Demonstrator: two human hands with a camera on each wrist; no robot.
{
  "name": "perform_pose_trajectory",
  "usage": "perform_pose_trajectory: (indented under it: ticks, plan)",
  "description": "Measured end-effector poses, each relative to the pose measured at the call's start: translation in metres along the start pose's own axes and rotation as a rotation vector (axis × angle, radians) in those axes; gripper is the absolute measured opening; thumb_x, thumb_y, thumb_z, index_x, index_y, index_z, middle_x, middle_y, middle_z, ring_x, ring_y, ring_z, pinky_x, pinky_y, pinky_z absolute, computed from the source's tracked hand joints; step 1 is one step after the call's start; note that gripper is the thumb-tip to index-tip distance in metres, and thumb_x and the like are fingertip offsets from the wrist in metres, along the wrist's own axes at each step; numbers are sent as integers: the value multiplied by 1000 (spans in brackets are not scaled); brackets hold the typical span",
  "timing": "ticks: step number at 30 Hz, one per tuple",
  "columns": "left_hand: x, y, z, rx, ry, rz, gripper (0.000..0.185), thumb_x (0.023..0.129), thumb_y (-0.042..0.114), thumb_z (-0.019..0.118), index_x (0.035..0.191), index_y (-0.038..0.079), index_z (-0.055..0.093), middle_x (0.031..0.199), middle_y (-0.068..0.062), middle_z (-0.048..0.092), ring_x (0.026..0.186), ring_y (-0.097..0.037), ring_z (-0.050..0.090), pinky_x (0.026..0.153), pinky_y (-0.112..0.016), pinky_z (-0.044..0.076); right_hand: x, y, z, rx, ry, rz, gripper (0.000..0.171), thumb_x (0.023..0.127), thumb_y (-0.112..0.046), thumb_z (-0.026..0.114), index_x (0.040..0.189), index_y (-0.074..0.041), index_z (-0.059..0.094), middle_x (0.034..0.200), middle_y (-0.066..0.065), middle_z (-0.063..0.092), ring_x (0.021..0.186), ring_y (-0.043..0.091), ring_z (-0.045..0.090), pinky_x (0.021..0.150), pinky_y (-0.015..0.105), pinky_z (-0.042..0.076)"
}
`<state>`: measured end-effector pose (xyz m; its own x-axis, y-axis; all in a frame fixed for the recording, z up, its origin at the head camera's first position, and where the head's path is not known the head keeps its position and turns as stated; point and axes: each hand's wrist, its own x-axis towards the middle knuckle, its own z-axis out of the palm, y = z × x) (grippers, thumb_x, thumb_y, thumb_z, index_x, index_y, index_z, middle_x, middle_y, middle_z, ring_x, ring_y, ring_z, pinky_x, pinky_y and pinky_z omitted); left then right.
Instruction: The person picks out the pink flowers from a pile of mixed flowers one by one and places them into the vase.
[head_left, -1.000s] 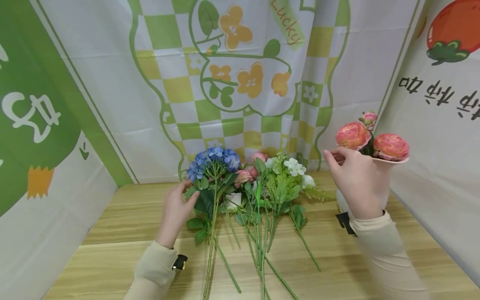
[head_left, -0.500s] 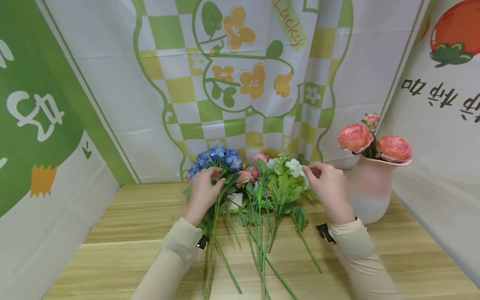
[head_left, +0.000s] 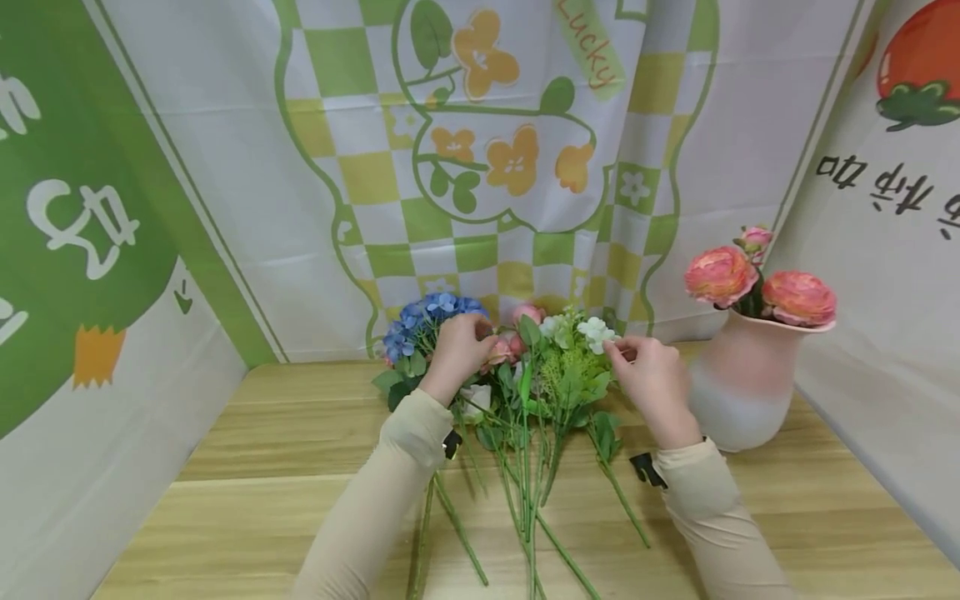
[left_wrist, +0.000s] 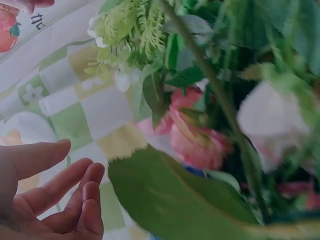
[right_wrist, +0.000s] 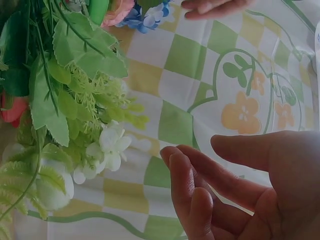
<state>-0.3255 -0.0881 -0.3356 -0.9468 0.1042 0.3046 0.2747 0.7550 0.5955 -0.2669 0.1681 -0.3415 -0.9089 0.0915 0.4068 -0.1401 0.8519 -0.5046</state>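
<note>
Over the pile of artificial stems, my left hand point(head_left: 459, 354) hovers between the blue hydrangea point(head_left: 411, 327) and a pink flower point(head_left: 501, 350). Its thumb and fingers point(left_wrist: 87, 175) are apart with nothing between them in the left wrist view, beside a large green leaf point(left_wrist: 175, 200). My right hand point(head_left: 654, 387) is beside the white blossoms point(head_left: 596, 333) of a green spray point(head_left: 566, 375). In the right wrist view, its relaxed fingers point(right_wrist: 182, 185) hold nothing and stay clear of those petals. A white rose point(head_left: 476, 402) lies partly behind my left wrist.
At the right stands a pink and white vase point(head_left: 750, 383) holding pink ranunculus-like flowers point(head_left: 798, 297). Bare stems point(head_left: 566, 554) point towards the front of the wooden table point(head_left: 247, 467). A checked curtain point(head_left: 472, 250) hangs behind.
My right hand has left the vase flowers and moved left to beside the white blossoms. My left hand has moved rightwards and up, past the hydrangea. The head view has shifted slightly.
</note>
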Motion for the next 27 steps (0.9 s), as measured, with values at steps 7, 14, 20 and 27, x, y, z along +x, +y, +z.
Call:
perform_pose_trajectory:
  ticks: [7,14,20,27]
  plan:
    - [22,21,18,6,-79,-36,26,87,14,62,63,11,55,58,0,47,57,-17,46,58,-28,41,1,4,0,7,-23,23,35,94,-41,54,93,-12,74,80,7,72,60,20,60,47,29,40]
    - [38,29,40,-1,-131,-135,19,80,7,63,63,9,56,61,-8,58,52,-22,56,48,-27,42,1,5,-1,-1,-24,17,34,94,-42,55,92,-14,74,78,4,72,62,20,61,49,31,40]
    - [53,28,61,158,-192,-117,10,87,15,57,81,10,63,97,-11,67,78,-28,59,63,-36,46,1,6,-1,0,-37,27,33,94,-41,55,95,-14,74,80,4,72,63,20,62,50,31,42]
    - [64,29,77,223,-230,-176,16,88,16,58,97,23,69,116,-6,66,97,-31,64,76,-52,53,2,5,-1,-6,-25,14,33,94,-41,55,95,-14,74,81,5,72,63,20,62,47,30,41]
